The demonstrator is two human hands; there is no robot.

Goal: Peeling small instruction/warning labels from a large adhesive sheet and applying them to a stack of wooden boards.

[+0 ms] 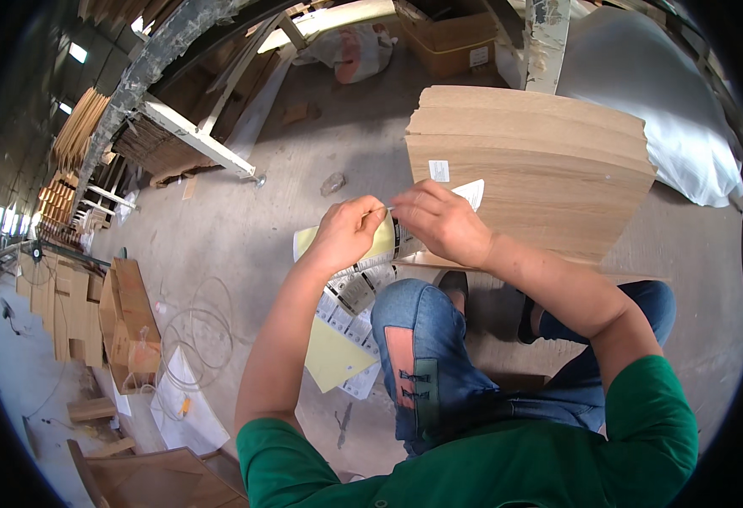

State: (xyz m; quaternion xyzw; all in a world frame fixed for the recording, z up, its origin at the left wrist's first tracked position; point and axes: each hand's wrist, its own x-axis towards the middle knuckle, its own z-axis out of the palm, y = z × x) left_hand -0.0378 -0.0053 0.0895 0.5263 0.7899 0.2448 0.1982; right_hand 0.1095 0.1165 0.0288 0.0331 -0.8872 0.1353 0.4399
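Pinching label sheet [384, 245] edge, both hands' fingers [370, 212] beside wood panels [532, 169].

Label sheet [371, 262]: yellow backing strip with white black-printed stickers, hanging from both hands above the knee, lower part draped to the floor. One small sticker pinched at its top edge.
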